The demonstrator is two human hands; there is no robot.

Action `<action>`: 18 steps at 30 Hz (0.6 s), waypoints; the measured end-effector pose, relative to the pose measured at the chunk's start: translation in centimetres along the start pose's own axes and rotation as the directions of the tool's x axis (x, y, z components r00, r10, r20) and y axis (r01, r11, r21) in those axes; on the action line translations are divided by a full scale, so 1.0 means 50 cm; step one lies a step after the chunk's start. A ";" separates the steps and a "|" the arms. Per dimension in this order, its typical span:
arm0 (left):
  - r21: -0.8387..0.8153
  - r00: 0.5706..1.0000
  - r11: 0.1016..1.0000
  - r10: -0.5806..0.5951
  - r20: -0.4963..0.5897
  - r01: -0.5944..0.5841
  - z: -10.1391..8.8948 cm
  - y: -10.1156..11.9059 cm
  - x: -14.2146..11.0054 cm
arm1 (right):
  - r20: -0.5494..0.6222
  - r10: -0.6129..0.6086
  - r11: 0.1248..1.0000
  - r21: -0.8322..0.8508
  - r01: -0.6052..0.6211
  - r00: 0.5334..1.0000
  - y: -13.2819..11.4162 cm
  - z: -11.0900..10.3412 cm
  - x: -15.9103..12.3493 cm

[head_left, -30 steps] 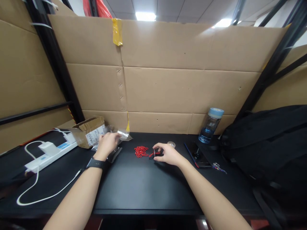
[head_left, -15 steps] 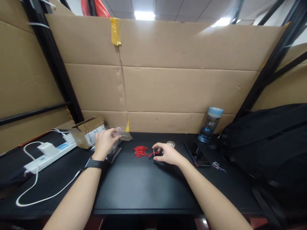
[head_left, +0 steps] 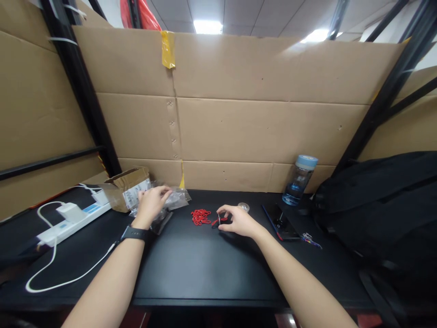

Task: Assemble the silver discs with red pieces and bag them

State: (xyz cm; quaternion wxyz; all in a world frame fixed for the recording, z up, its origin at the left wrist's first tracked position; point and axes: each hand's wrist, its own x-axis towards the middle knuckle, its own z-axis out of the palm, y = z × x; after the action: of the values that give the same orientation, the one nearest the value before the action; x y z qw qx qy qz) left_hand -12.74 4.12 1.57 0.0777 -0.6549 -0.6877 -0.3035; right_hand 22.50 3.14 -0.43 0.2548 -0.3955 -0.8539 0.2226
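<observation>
My left hand (head_left: 153, 205), a dark watch on its wrist, is at the clear plastic bag (head_left: 178, 197) beside the cardboard box. Its fingers are bent together on the film; the exact grip is partly hidden. Between the thumb and fingers of my right hand (head_left: 237, 221) a thin, shiny piece (head_left: 219, 219) stands nearly edge-on, low over the black table. Red cord shows around this piece, and its kind is too small to tell. Just left of it lies a bundle of red cord (head_left: 200, 217). Behind my right hand sits a small clear round object (head_left: 243, 207).
An opened cardboard box (head_left: 128, 187) and a white power strip (head_left: 77, 223) with cables occupy the left. To the right are a phone (head_left: 282, 222), keys (head_left: 310, 240), a water bottle (head_left: 299, 180) and a black backpack (head_left: 382, 218). Cardboard (head_left: 239, 132) walls the back.
The plastic bag has shifted and spread out by my left hand, whose fingers have drawn closer together. My right hand keeps its pinch in about the same place. The camera view has tilted slightly.
</observation>
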 end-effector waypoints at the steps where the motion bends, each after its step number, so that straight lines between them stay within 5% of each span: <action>1: -0.001 0.999 1.000 0.006 -0.033 -0.006 0.000 0.000 0.000 | -0.003 -0.002 1.000 -0.001 0.002 1.000 0.000 0.000 0.000; 7: -0.031 0.956 0.997 0.065 -0.287 -0.078 -0.010 0.030 -0.009 | -0.026 -0.029 0.999 0.028 0.030 0.999 0.001 0.010 0.003; 11: -0.139 0.933 0.968 0.154 -0.325 -0.208 -0.010 0.079 -0.025 | -0.065 -0.066 0.996 0.064 0.070 0.996 0.000 0.016 0.008; 13: -0.253 0.934 0.918 0.239 -0.264 -0.306 -0.004 0.108 -0.038 | -0.103 -0.072 0.994 0.073 0.080 0.992 0.005 0.008 0.009; 15: -0.376 0.896 0.818 0.436 -0.086 -0.435 0.004 0.137 -0.053 | -0.160 -0.050 0.995 0.076 0.063 0.986 0.017 -0.011 0.009; 18: -0.495 0.718 0.700 0.667 0.198 -0.514 0.014 0.174 -0.078 | -0.293 0.017 0.997 0.074 0.005 0.956 0.046 -0.051 0.005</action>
State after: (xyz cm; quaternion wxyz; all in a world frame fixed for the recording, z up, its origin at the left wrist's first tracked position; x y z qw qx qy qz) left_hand -3.79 0.78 1.79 -0.0931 -0.8886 -0.3585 -0.2706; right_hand 25.22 5.14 0.24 0.3925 -0.4170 -0.7966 0.1934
